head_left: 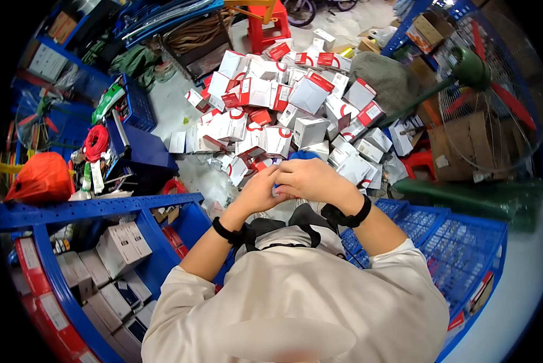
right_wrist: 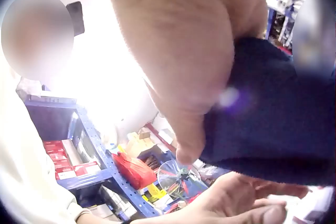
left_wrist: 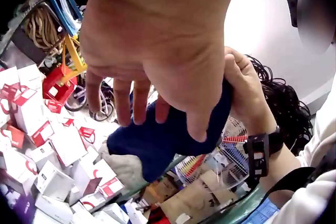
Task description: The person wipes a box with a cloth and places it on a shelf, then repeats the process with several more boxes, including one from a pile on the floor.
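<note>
A dark blue cloth [left_wrist: 157,137] hangs from my right hand [left_wrist: 245,90], whose fingers curl at its upper edge in the left wrist view. My left hand [left_wrist: 157,50] is close in front of the cloth, fingers and thumb extended. In the right wrist view the cloth [right_wrist: 273,113] spreads beside my right hand [right_wrist: 181,56], and my left hand [right_wrist: 236,198] is below it with loose fingers. From the head view, my left hand [head_left: 260,192] and right hand [head_left: 310,179] meet before my chest, with only a bit of blue cloth [head_left: 304,155] showing beyond them.
Many white and red boxes [head_left: 310,94] lie heaped on the floor ahead. Blue shelving [head_left: 102,204] with boxes stands at left, blue crates [head_left: 465,242] at right. A green fan [head_left: 468,66] and a red stool [head_left: 265,30] are farther off.
</note>
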Motion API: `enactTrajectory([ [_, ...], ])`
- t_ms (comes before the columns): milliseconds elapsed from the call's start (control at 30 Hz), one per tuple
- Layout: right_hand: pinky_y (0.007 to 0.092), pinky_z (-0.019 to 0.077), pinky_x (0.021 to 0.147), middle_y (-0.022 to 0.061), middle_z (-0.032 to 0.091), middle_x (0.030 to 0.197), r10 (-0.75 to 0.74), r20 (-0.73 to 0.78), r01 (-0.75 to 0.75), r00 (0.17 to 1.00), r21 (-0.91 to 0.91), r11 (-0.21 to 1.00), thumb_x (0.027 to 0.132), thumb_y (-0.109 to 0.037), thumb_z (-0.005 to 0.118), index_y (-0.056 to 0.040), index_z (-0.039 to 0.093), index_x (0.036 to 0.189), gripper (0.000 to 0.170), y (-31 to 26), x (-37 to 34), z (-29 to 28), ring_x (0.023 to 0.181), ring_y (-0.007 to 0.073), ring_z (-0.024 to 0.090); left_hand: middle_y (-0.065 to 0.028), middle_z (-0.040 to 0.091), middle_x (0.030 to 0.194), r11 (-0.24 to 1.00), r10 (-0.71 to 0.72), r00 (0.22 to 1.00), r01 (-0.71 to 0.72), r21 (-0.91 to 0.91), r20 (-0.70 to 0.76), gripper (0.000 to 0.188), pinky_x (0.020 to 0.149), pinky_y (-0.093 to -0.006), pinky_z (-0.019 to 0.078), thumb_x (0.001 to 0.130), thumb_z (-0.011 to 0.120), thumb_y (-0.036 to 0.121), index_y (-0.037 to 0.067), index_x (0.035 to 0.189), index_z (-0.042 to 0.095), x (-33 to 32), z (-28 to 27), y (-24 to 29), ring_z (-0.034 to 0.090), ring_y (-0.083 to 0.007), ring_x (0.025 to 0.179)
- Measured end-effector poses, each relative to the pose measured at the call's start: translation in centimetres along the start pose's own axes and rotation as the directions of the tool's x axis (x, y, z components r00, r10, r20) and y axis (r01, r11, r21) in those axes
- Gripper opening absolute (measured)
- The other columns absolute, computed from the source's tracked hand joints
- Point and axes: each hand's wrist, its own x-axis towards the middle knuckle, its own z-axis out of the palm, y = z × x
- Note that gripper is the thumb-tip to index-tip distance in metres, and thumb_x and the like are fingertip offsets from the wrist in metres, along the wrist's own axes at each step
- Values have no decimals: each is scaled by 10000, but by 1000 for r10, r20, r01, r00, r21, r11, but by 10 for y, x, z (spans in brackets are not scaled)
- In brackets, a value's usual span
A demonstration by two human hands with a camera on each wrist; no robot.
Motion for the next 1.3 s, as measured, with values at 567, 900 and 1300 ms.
enactTrajectory([
  [567,398,538,727,70,567,923,337,-114,-350,935,-126,928,776,-106,773,-90,657,959,218,-92,23,11,876,275,648,-184,718,995,991,124,992,-126,-54,-34,446,827,-431,546,814,761,144,61,1231,625,-56,-23,-41,688,-396,964],
  [900,382,491,888,34,637,964,378,-111,-394,919,-227,891,800,-91,732,-115,717,995,197,-79,-5,12,986,245,653,22,656,780,369,-561,822,354,-860,97,208,501,-208,346,966,489,24,38,1028,687,-5,-47,-18,528,-31,612],
  [1300,412,525,819,114,616,995,272,-453,-177,849,241,954,890,-194,742,-38,604,1017,244,95,-62,-1,859,336,647,-41,678,947,784,-159,987,128,-607,2,185,785,-246,488,901,745,31,41,870,563,95,-11,3,596,-99,864],
])
